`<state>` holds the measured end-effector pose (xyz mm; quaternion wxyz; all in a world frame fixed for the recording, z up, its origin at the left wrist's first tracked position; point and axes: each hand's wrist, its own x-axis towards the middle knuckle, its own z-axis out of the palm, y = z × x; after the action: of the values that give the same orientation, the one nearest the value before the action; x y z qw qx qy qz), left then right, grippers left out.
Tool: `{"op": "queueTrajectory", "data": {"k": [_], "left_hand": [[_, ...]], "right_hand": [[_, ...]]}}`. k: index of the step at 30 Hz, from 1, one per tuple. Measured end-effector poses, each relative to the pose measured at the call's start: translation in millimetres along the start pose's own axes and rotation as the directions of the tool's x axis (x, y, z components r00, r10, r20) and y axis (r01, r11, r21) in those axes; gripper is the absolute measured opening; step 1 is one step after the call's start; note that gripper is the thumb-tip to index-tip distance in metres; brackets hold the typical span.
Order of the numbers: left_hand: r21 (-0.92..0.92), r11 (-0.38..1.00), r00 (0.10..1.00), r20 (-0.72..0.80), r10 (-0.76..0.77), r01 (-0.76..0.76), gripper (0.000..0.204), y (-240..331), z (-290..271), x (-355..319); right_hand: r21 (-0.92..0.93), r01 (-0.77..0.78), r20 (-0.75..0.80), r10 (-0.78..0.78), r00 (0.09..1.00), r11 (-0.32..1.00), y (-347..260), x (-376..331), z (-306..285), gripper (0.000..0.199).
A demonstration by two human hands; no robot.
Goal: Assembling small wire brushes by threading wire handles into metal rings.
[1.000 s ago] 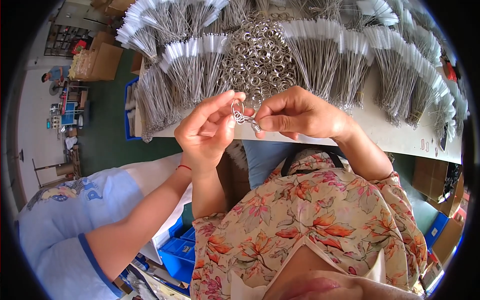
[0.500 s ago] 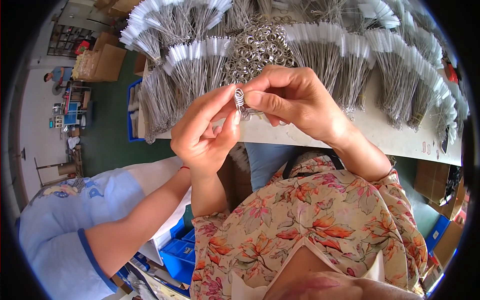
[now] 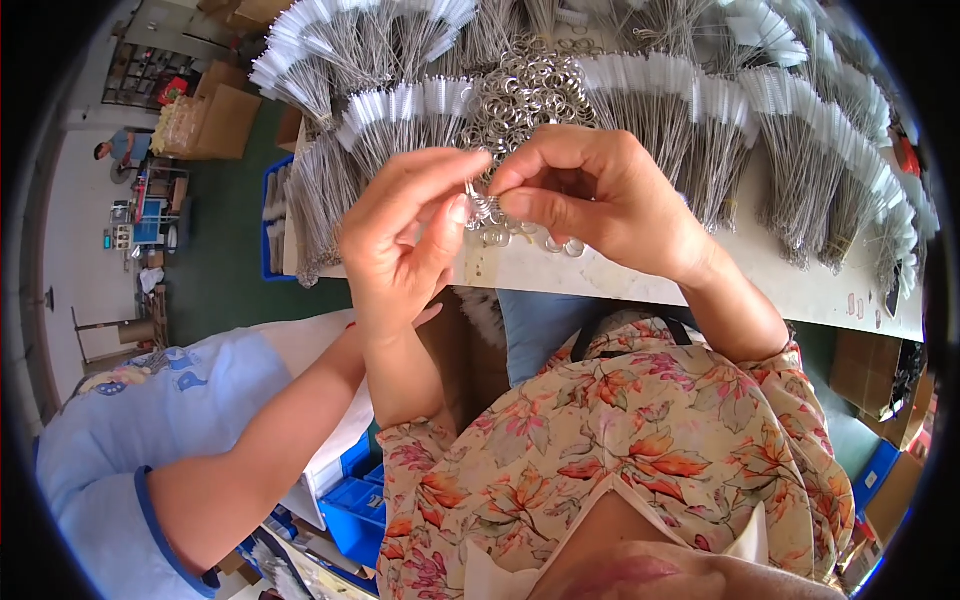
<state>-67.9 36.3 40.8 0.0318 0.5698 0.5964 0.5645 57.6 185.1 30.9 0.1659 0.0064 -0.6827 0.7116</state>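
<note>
A small bunch of shiny metal rings [image 3: 484, 209] is between my two hands, above the table's near edge. Thumb and index finger of my right hand [image 3: 610, 205] pinch the bunch from the right. My left hand [image 3: 398, 235] holds it from the left, its index fingertip at the top and thumb lower down. Fingers partly hide the rings, so I cannot tell how they are joined. Just beyond my hands lies a heap of loose metal rings [image 3: 530, 95]. A few single rings [image 3: 572, 247] lie on the tabletop by my right hand.
Bundles of wire-handled brushes with white bristles [image 3: 655, 85] crowd the table [image 3: 640, 285] on both sides of the heap. Close on my left is another person's arm [image 3: 270, 430]. A blue crate [image 3: 275, 225] stands at the table's left end, and blue bins [image 3: 357, 505] sit lower left.
The ring bunch has tilted from upright and dropped slightly. My left index finger and thumb have spread further apart. The neighbour's hand now shows behind my left wrist.
</note>
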Motion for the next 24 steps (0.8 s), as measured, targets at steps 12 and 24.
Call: {"op": "queueTrajectory", "data": {"k": [12,24], "left_hand": [[-0.333,0.849,0.896,-0.030,-0.444,0.410,0.016,3,3,-1],[-0.162,0.900,0.914,0.041,-0.403,0.404,0.018,-3,0,17]], "right_hand": [[0.039,-0.038,-0.024,0.039,0.999,0.999,7,11,-1,0.014],[0.125,-0.106,0.030,0.103,0.994,0.986,0,20,-11,0.014]]}}
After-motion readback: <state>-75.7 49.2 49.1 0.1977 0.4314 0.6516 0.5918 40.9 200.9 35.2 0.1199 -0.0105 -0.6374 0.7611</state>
